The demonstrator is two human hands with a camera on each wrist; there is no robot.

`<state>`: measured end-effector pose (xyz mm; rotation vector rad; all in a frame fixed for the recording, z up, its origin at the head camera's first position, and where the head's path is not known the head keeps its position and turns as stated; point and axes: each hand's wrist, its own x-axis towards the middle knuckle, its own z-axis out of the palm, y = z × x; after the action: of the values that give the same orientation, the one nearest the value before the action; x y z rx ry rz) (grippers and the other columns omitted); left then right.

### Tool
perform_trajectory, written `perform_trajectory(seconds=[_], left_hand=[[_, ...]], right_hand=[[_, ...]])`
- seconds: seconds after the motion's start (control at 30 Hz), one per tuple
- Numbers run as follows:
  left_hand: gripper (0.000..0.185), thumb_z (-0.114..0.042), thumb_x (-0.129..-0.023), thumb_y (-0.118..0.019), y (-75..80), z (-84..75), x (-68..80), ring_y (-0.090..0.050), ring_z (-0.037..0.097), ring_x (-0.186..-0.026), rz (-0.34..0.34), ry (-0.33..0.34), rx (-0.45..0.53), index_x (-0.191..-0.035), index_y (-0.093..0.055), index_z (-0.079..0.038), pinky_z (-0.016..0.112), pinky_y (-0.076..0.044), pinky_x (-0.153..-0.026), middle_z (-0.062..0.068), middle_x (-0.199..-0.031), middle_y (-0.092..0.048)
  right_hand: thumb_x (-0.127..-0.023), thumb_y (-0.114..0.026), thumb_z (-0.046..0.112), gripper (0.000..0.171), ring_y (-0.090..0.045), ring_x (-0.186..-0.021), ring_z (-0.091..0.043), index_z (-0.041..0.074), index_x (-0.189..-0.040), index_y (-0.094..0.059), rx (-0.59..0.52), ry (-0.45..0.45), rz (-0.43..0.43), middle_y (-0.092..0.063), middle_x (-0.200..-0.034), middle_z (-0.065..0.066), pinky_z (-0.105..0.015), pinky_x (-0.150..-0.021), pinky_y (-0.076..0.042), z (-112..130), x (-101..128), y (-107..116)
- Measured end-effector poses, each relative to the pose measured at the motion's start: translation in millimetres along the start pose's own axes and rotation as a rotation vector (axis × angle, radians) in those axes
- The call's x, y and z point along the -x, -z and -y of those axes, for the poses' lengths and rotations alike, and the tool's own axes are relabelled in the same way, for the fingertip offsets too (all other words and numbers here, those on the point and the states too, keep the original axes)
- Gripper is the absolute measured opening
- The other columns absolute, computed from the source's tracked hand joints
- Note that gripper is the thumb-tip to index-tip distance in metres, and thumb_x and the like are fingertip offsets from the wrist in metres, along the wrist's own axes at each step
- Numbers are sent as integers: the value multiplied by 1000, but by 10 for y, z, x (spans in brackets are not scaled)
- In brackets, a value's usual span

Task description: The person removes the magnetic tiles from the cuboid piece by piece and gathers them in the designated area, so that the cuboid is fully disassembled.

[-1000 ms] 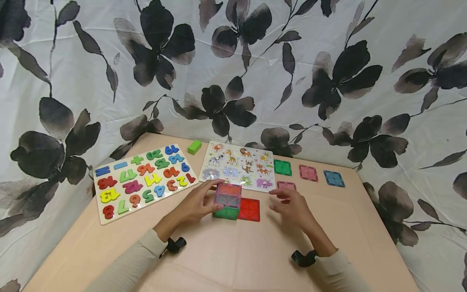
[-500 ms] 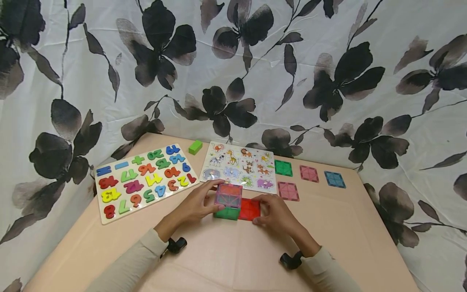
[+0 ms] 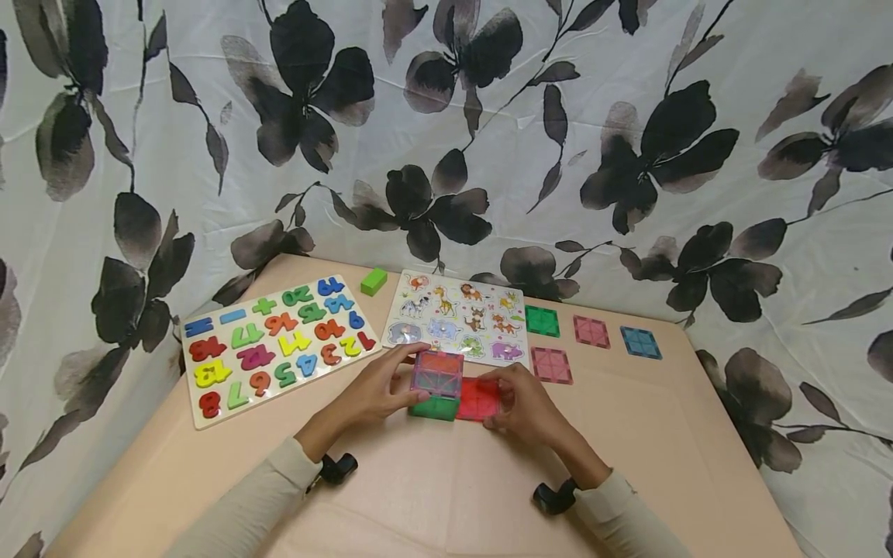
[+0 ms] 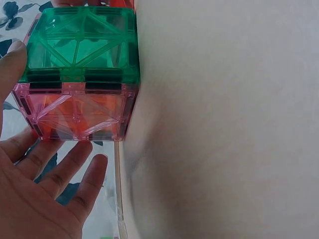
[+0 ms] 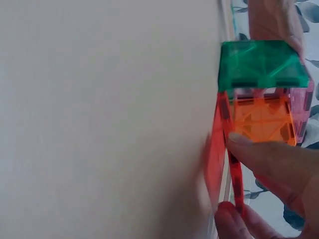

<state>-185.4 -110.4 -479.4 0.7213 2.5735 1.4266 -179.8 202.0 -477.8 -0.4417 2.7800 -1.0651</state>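
My left hand (image 3: 373, 390) holds a box of see-through magnetic tiles (image 3: 437, 373) by its left side, thumb toward the near face and fingers at the far side. A green tile (image 4: 82, 42) faces the left wrist camera, with pink tiles (image 4: 77, 114) adjoining it. An orange tile (image 5: 264, 119) shows in the right wrist view. My right hand (image 3: 526, 407) pinches the outer part of a red square tile (image 3: 477, 399) just right of the box. That red tile is tilted, its held side raised off the table and its other edge at the green tile.
Behind the hands lies an animal puzzle board (image 3: 456, 318). A number puzzle board (image 3: 279, 349) is at left, a green block (image 3: 373, 281) between them at the back. Loose tiles lie at right: green (image 3: 542, 321), pink (image 3: 591, 331), another pink (image 3: 551, 365) and blue (image 3: 640, 342).
My right hand has moved left from beside the pink tile to the red tile, taken hold of it and lifted its right side slightly. The left hand and box have stayed put.
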Motion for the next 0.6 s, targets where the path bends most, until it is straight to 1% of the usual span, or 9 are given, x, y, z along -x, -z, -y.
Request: perform_trajectory(seconds=[0.1, 0.13, 0.23, 0.33, 0.4, 0.47, 0.5, 0.6], left_hand=[[81, -36, -93, -83, 0, -4, 1, -49, 36, -151, 0, 2, 3, -161, -42, -25, 63, -40, -124, 6, -165, -46], [81, -36, -93, -83, 1, -5, 2, -48, 36, -151, -1, 2, 4, -161, -42, -25, 63, -39, -124, 6, -165, -46], [80, -37, -94, -83, 2, -3, 3, -49, 37, -150, -3, -1, 5, -162, -42, -24, 64, -39, -124, 7, -165, -46], [80, -36, -94, -83, 1, -2, 6, -50, 37, -149, 1, 3, 6, -162, -41, -24, 63, -40, -123, 7, -166, -46], [80, -35, -94, -82, 0, 0, 9, -51, 37, -148, 4, 2, 8, -162, -41, -23, 63, -41, -123, 8, -166, -46], [80, -35, -94, -83, -1, 0, 10, -52, 36, -148, 8, 7, 12, -162, -41, -23, 62, -42, -122, 7, -165, -46], [80, -34, -94, -83, -1, 1, 9, -52, 36, -148, 9, 7, 12, -162, -41, -23, 62, -43, -122, 7, -165, -46], [80, -35, -94, -82, 1, 0, 7, -52, 36, -148, 9, 11, 13, -162, -41, -23, 62, -43, -122, 8, -166, -45]], right_hand=[[-78, -94, 6, 59, -63, -114, -26, 27, -130, -74, -124, -88, -7, -62, -132, -5, -36, -88, -66, 5, 7, 3], [-80, -92, 5, 57, -64, -112, -26, 27, -129, -74, -170, -123, -10, -61, -134, -6, -37, -87, -66, 7, 8, 4], [-87, -85, 1, 45, -65, -103, -25, 24, -125, -75, -296, -194, -24, -63, -134, -8, -33, -86, -65, 1, 7, 5], [-92, -80, 1, 34, -65, -94, -24, 15, -122, -76, -361, -198, -20, -70, -122, -11, -26, -78, -63, -20, 6, 7], [-93, -79, 2, 29, -63, -91, -24, 12, -120, -77, -366, -181, -8, -73, -116, -11, -23, -75, -61, -36, 11, 11], [-94, -79, 4, 28, -63, -90, -23, 12, -120, -78, -367, -166, 3, -74, -114, -10, -22, -73, -60, -56, 21, 19], [-94, -79, 4, 28, -63, -91, -24, 13, -120, -79, -373, -167, 5, -74, -116, -8, -22, -73, -60, -67, 29, 24], [-94, -78, 3, 29, -65, -93, -24, 14, -121, -78, -391, -169, -1, -74, -120, -8, -23, -78, -61, -86, 58, 63]])
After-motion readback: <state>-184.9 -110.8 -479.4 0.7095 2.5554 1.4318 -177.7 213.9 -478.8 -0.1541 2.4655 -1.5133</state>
